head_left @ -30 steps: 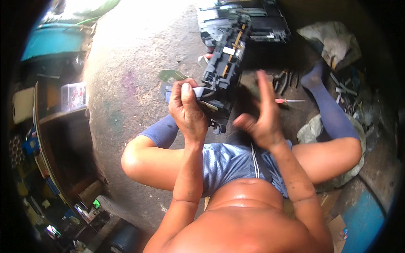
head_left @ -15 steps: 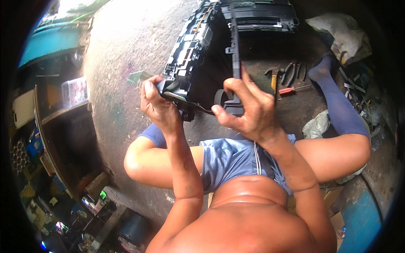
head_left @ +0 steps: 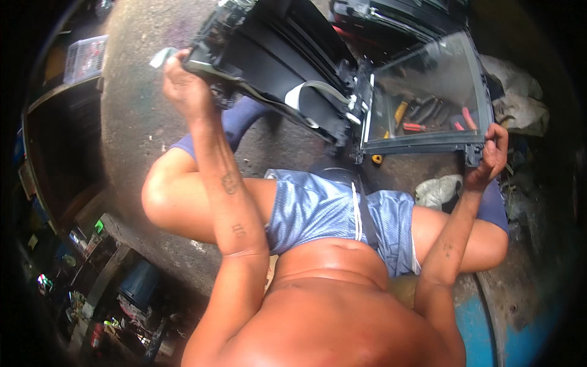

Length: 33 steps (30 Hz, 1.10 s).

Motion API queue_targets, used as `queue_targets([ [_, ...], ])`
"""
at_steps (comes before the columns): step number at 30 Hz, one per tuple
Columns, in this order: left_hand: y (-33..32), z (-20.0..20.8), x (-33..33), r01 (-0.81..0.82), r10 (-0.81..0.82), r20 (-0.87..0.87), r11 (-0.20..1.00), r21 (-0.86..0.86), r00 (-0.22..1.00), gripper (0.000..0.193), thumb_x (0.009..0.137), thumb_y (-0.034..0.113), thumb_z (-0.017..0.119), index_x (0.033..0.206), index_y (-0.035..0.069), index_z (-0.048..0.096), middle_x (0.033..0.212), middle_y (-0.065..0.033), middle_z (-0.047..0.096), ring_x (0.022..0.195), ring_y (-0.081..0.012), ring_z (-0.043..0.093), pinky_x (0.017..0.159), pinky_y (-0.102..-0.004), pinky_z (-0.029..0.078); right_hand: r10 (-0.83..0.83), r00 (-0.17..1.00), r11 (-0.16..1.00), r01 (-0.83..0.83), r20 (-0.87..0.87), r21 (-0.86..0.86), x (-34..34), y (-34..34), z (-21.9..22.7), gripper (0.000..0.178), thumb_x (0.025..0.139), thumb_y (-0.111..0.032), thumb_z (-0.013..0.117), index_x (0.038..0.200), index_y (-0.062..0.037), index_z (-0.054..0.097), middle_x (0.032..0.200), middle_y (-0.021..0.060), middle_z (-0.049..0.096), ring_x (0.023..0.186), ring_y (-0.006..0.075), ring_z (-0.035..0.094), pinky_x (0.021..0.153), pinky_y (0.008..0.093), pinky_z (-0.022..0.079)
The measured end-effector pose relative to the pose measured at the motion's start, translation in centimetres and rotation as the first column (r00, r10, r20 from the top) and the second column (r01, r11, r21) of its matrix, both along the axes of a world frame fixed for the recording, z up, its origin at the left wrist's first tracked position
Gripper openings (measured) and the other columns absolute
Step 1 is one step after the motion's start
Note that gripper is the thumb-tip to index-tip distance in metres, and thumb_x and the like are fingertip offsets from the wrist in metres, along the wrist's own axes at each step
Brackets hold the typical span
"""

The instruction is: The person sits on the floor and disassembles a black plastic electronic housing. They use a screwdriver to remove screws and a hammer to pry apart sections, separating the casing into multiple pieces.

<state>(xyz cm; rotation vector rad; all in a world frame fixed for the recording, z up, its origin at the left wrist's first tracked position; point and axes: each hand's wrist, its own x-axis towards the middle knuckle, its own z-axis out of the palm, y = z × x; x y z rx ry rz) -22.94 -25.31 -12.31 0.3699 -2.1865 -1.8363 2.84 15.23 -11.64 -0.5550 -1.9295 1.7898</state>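
My left hand [head_left: 188,88] is closed on the left edge of a black plastic scanner housing [head_left: 263,52], which is tilted with its hollow inside showing. A white ribbon cable [head_left: 295,96] loops out of that inside. Joined along the housing's right side, a black frame [head_left: 422,147] with a clear glass pane [head_left: 422,73] is swung out to the right. My right hand [head_left: 489,160] grips this frame at its near right corner. The fingers of both hands are partly hidden behind the parts they hold.
Through the glass show a yellow-handled hammer [head_left: 400,112], dark-handled pliers [head_left: 423,110] and a red screwdriver [head_left: 414,127] on the floor. Another black machine part [head_left: 397,21] stands beyond. Pale sacking [head_left: 520,101] lies at right, a clear plastic box [head_left: 85,60] far left. My legs flank the work.
The glass frame has swung away from the housing to the right, with my right hand moving along. My left hand has shifted left with the housing, and the ribbon cable now shows fully.
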Motion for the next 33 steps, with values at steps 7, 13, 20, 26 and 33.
queue_targets([
  [7,-4.0,-1.6,-1.3,0.011,-0.039,0.207,0.991,0.134,0.978,0.05,0.103,0.052,0.053,0.116,0.006,0.068,0.106,-0.0072,0.068,0.095,-0.0208,0.067,0.078,-0.0333,0.052,0.042,0.999,0.918,-0.049,-0.025,-0.395,3.5,6.7,-2.3,0.031,0.093,-0.022,0.05,0.115,-0.0006,0.042,0.116,0.0171,0.048,0.127,0.0564,0.056,0.099,0.0617,0.054],
  [13,-6.1,-3.3,-2.4,-0.084,0.017,0.329,0.978,0.192,0.944,0.065,0.105,0.06,0.045,0.143,0.008,0.049,0.123,-0.0123,0.063,0.113,-0.0257,0.062,0.087,-0.0376,0.052,-0.473,0.839,0.817,0.532,0.27,-0.222,8.1,12.7,-9.8,0.031,0.098,-0.011,0.054,0.128,-0.0025,0.052,0.124,0.025,0.062,0.12,0.0469,0.063,0.101,0.0634,0.052],
  [20,-3.0,-6.5,-2.2,0.084,-0.185,0.277,0.937,0.34,0.943,0.063,0.088,0.031,0.082,0.141,0.017,0.049,0.134,-0.0053,0.056,0.127,-0.0246,0.052,0.098,-0.0514,0.046,-0.676,0.436,0.731,0.298,0.594,0.613,11.7,16.8,-18.2,0.036,0.088,-0.036,0.076,0.112,-0.0093,0.076,0.109,0.0129,0.076,0.096,0.0295,0.073,0.087,0.0412,0.055],
  [26,-0.3,-11.0,-2.7,0.082,-0.197,0.364,0.948,0.308,0.91,0.064,0.087,0.013,0.079,0.14,0.019,0.044,0.122,-0.0037,0.061,0.11,-0.0202,0.062,0.081,-0.0408,0.054,-0.617,0.206,0.742,-0.171,0.76,0.649,8.7,12.3,-15.8,0.044,0.091,-0.046,0.066,0.126,-0.0194,0.071,0.115,0.0156,0.075,0.114,0.0377,0.069,0.096,0.0481,0.052],
  [33,1.4,-13.4,-4.5,-0.035,-0.08,0.473,0.973,0.23,0.877,0.071,0.083,0.018,0.074,0.142,0.011,0.034,0.113,-0.0098,0.06,0.094,-0.0214,0.065,0.063,-0.0395,0.057,-0.545,-0.029,0.754,-0.455,0.838,0.474,5.9,9.5,-16.0,0.05,0.093,-0.048,0.063,0.134,-0.0195,0.063,0.122,0.0159,0.073,0.119,0.0346,0.067,0.104,0.0496,0.04],
])
